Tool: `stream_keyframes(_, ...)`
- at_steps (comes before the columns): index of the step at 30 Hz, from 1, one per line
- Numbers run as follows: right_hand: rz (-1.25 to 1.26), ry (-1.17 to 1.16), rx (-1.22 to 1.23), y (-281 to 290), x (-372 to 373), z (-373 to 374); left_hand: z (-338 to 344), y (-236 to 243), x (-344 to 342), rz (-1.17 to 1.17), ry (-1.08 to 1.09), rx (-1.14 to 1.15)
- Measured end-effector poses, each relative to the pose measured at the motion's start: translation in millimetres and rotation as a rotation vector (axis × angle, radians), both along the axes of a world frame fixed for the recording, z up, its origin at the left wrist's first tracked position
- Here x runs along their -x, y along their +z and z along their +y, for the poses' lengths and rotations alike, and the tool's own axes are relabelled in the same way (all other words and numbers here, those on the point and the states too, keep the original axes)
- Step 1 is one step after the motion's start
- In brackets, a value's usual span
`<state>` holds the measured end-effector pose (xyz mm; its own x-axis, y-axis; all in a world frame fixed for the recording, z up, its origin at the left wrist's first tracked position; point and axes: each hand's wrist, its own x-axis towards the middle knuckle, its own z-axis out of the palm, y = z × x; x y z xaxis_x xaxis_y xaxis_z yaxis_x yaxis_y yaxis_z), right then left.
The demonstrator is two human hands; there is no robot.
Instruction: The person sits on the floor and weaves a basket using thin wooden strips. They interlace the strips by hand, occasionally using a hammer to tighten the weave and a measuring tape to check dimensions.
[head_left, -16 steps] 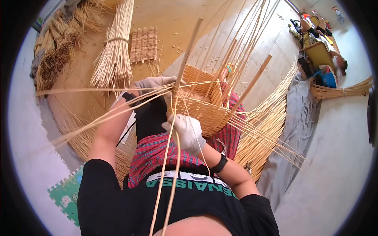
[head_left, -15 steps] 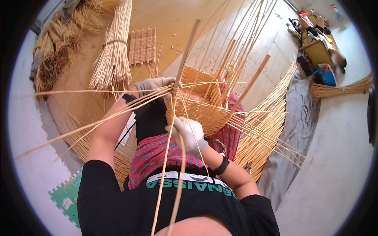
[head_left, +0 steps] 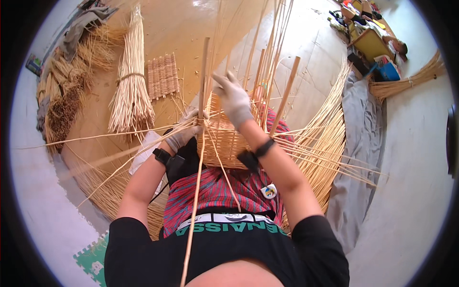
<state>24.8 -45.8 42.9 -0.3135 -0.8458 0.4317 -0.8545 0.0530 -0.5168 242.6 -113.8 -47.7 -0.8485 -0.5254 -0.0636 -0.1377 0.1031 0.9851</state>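
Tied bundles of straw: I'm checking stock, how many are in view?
2: one bundle stands left of the woven mat, another lies far right. Loose heaps may hide more.

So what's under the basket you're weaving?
The half-woven basket sits on a lap covered by a red striped cloth. Loose straw-coloured canes fan out on the floor around it. The floor right beneath it is hidden by the basket, the cloth and both arms.

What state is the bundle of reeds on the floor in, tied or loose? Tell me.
Tied: a band cinches the reed bundle near its middle, and the stalks flare out below it.
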Motion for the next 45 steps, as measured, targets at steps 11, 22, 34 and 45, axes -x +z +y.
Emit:
stream_keyframes(11,-0.490,-0.057,-0.233,-74,-44,173,37,-9,21,0.223,0.305,-0.104)
stream_keyframes(22,-0.168,-0.316,-0.407,-47,-19,-17,28,-29,7,0.029,0.239,0.184)
stream_keyframes(34,-1.431,-0.060,0.102,-87,-10,197,97,-40,20,0.046,0.824,0.137)
stream_keyframes(45,-0.616,-0.403,0.110,-53,27,153,98,35,111,-0.278,0.167,-0.241)
